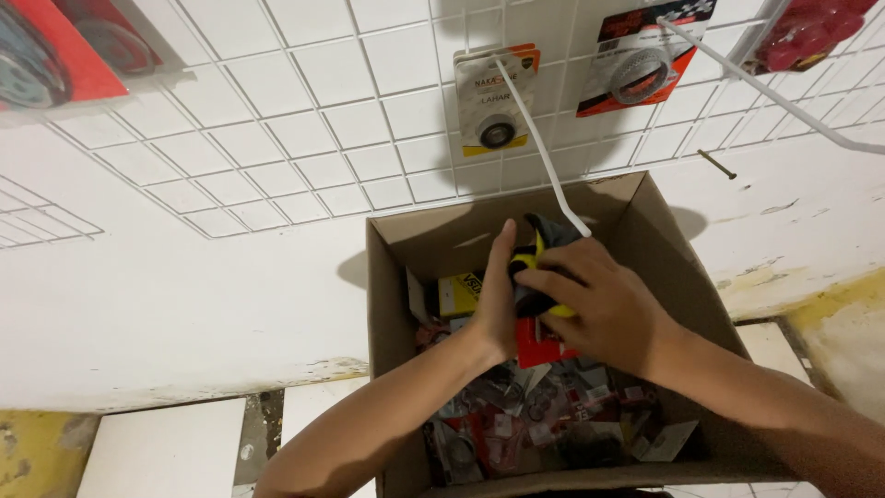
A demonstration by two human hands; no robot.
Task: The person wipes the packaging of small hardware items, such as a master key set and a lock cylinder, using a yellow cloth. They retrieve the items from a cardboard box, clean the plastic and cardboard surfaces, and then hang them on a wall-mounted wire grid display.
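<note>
Two bare forearms come up from the bottom edge, nearest the camera, and meet over one open cardboard box standing on the floor against a white wall.

Left hand: fingers straight and pointing up, palm pressed flat against the side of a packet. Not curled around it; it braces rather than grips.

Right hand: fingers bent and closed over the same packet from the right, knuckles toward the camera.

The packet: one item, held between both hands above the middle of the box, toward its back wall. Yellow and dark grey at the top, a red card part showing below the hands. Its exact kind cannot be told.

Box contents: a loose heap of small carded packets, mostly red, white and grey. Too jumbled to count. One yellow and white carton stands at the back left, just beside the left hand.

Above the box: one white wire grid fixed on the wall. Two carded packets hang on it, one with an orange edge, one red and black. One white hook rod slants down from the grid toward the box.
</note>
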